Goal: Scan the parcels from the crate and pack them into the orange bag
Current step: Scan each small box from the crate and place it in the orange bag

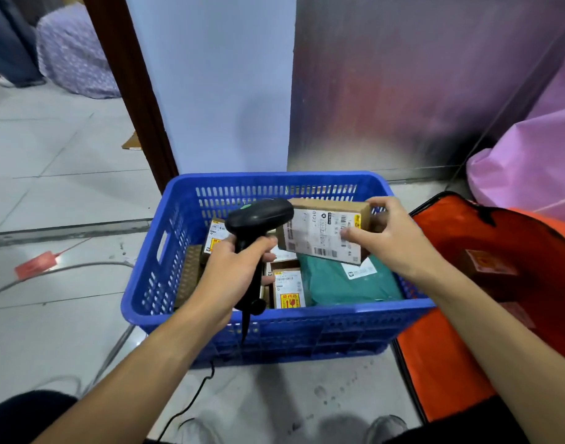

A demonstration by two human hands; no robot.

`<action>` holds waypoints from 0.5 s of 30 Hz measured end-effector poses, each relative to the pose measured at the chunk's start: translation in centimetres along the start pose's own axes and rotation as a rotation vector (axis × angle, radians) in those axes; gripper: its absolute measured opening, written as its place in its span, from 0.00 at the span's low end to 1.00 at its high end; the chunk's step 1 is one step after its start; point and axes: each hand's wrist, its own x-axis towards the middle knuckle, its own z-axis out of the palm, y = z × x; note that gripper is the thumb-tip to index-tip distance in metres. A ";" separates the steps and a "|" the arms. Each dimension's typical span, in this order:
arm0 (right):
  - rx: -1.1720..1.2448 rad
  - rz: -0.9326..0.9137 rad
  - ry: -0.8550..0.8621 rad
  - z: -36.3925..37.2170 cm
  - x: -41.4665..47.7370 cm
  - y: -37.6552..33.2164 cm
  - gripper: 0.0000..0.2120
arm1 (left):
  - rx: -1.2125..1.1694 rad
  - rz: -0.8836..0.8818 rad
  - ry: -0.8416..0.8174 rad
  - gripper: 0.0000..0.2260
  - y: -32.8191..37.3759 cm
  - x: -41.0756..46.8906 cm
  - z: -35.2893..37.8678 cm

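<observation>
Now left hand [239,267] curled round scanner [258,219], right hand [387,241] pinching parcel [322,235].

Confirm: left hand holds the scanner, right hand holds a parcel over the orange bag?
No: the head view shows the right hand holding the parcel over the crate, not the bag. The left hand does hold the scanner.

I see pale grey floor tiles [50,161], spotted with dirt near me. Light blue wall [210,75] ahead, with a dark brown door frame [127,75] on its left and a brushed metal panel [419,75] on its right, showing reddish glare. Pink plastic sheeting [531,161] far right. Lilac patterned bundle [72,56] far left. Red tag [35,265] and grey cable [66,270] lie on the floor, cardboard scrap [132,142] by the frame.
</observation>
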 end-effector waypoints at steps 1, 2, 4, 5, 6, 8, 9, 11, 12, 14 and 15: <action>0.054 -0.005 0.054 -0.2 0.2 0.0 0.32 | -0.010 -0.001 -0.004 0.08 0.1 -0.1 -0.1; 0.089 -0.006 0.099 -0.4 0.3 0.0 0.30 | -0.012 0.000 -0.009 0.08 0.0 -0.1 0.0; 0.123 -0.004 0.129 -0.6 0.4 -0.1 0.24 | -0.022 0.003 -0.019 0.10 0.0 -0.3 0.2; 0.138 0.006 0.118 -0.6 0.5 -0.2 0.21 | -0.019 0.005 -0.031 0.10 0.1 -0.4 0.3; 0.148 0.014 0.100 -0.6 0.5 -0.2 0.18 | -0.012 0.009 -0.045 0.10 0.1 -0.5 0.4; 0.133 0.044 0.054 -0.7 0.6 -0.1 0.18 | -0.003 0.020 -0.081 0.09 0.3 -0.7 0.7; 0.126 0.070 0.027 -0.7 0.7 0.0 0.19 | 0.005 0.027 -0.100 0.09 0.4 -0.9 0.8; 0.159 0.128 -0.030 -0.8 0.9 0.2 0.21 | 0.024 0.038 -0.119 0.09 0.4 -1.2 0.9; 0.188 0.156 -0.056 -0.8 1.0 0.3 0.21 | 0.040 0.040 -0.125 0.10 0.3 -1.3 1.0; 0.243 0.198 -0.091 -0.6 1.2 0.5 0.21 | 0.068 0.034 -0.140 0.10 0.1 -1.5 1.1; 0.269 0.208 -0.096 -0.5 1.3 0.6 0.23 | 0.071 0.027 -0.147 0.10 0.1 -1.7 1.1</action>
